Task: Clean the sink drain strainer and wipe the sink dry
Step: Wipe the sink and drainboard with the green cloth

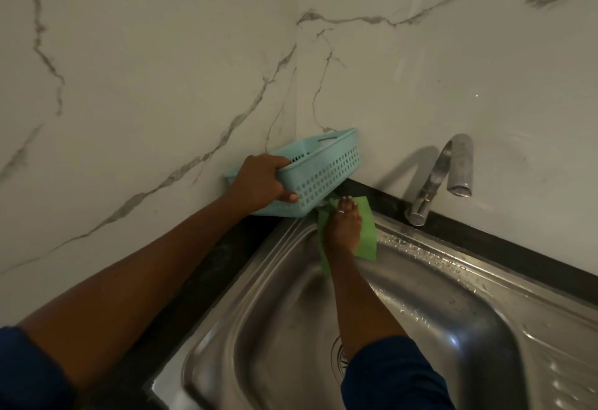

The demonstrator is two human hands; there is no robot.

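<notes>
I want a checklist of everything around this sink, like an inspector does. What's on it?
Surface: steel sink, water drops on its back rim.
Job's things: green cloth pressed on the sink's back corner; drain strainer partly hidden by the right arm.
Clutter: light blue basket, tilted up off the dark counter; contents unclear.
Hands: left hand grips the basket's end; right hand lies flat on the cloth.
Cables: nothing seen.
Surroundings: marble-look wall; tap with no water running.
</notes>
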